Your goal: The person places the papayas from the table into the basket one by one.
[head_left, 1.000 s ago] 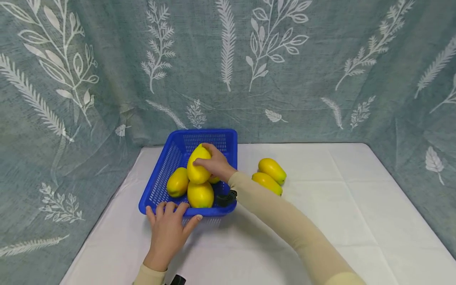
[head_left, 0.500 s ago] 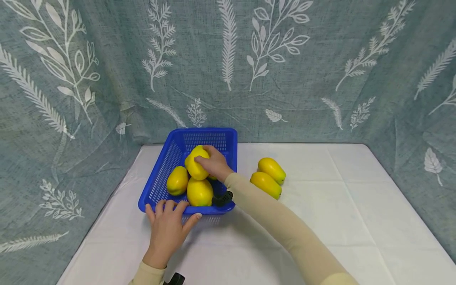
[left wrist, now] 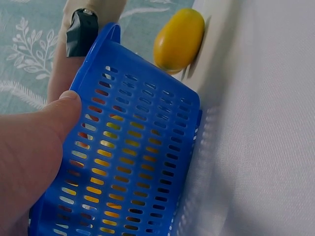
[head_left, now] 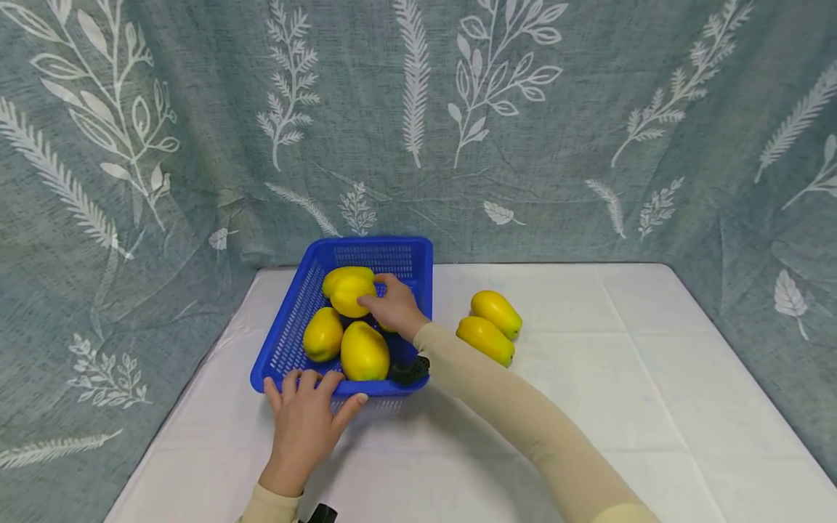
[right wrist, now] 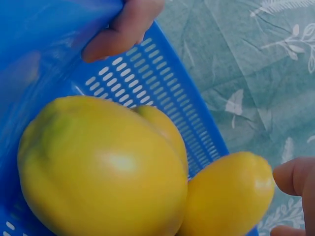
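My left hand grips the near rim of a blue perforated plastic basket, fingers over the rim and thumb on the outer wall. Inside the basket, my right hand reaches a yellow mango, thumb and fingertips right at its end. That mango lies against another mango behind it. In the right wrist view the thumb sits by the mango's tip, with the lower finger apart from the fruit. Nearer the front rim lie a mango and a larger-looking one. Another mango is mostly hidden under my right hand.
To the right of the basket, two yellow mangoes with greenish tips lie side by side, a rear mango and a front mango. The table has a white cloth. A green-grey curtain with white leaf prints hangs behind and at the sides.
The mango under my right hand has come down and shifted left, tilting over. Another mango now shows behind it. My right fingers have drawn off its sides to its end; the left hand has stayed.
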`<state>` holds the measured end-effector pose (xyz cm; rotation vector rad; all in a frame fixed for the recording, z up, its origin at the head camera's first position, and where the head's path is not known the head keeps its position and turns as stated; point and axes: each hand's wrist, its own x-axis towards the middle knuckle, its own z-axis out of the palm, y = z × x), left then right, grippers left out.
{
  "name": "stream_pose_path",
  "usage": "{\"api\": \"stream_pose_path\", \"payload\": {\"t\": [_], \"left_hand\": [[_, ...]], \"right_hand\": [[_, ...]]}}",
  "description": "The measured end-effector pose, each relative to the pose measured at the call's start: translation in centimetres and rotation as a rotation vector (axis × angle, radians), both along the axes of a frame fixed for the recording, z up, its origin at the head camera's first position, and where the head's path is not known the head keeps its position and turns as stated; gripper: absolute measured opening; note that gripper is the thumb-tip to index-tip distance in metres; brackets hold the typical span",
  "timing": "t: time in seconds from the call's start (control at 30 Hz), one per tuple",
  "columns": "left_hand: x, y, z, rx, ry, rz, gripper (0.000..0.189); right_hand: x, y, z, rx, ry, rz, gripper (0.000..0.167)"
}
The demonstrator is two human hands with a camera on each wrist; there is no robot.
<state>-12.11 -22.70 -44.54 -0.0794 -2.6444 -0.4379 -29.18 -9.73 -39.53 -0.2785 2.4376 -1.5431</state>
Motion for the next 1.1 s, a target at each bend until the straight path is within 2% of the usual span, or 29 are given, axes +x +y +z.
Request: {"api": "stream_pose_path", "payload": {"t": [0.33, 0.53, 0.7, 0.9, 1.1], "left_hand": [[-0.1, 0.3, 0.2, 0.013, -0.049, 0.0, 0.045], [-0.1, 0.5, 0.1, 0.015, -0.049, -0.003, 0.044], [-0.2, 0.5, -0.1, 0.014, -0.032, -0.004, 0.044], [-0.1, 0.0, 0.2, 0.02, -0.05, 0.005, 0.046], [-0.3, 0.2, 0.2, 0.037, -0.081, 0.002, 0.045]], "right_hand": [[0.3, 0.8, -0.1, -0.001, -0.032, 0.03, 0.061], [0.4, 1.3, -0.1, -0.01, -0.045, 0.044, 0.06], [0.5, 2.5, 0.7, -0.053, -0.053, 0.067, 0.059], [-0.6, 6.1, 2.1, -0.151, -0.016, 0.045, 0.055], [-2.0, 13.3, 3.0, -0.186, 0.001, -0.035, 0.053]]}}
